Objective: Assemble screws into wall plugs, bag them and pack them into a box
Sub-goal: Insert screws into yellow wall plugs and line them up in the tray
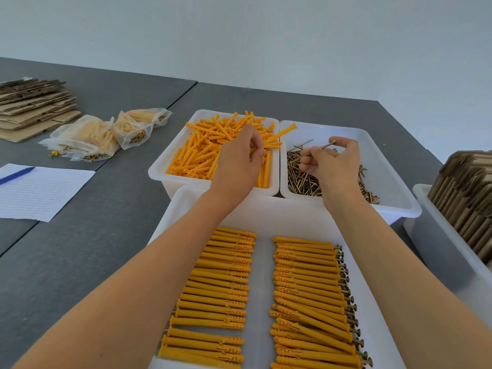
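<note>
A plain pale wall (239,35) fills the upper half, evenly lit — no shadows on it. Below it runs a dark grey table (80,249), a thin seam (183,95) dividing its top into adjoining panels.

Loose orange wall plugs (205,153): jumbled in a white tub. Brass screws (306,182): heaped in the tub beside it; I pinch one screw (320,147) aloft. Assembled plugs (306,288): two neat rows in the near tray. Filled bags (106,134): piled far left on the surface.

Two hands: left hand (237,161), right hand (332,163). Four white bins (170,179). Three filled bags (87,139). One paper sheet (40,193), one pen (16,175).
</note>
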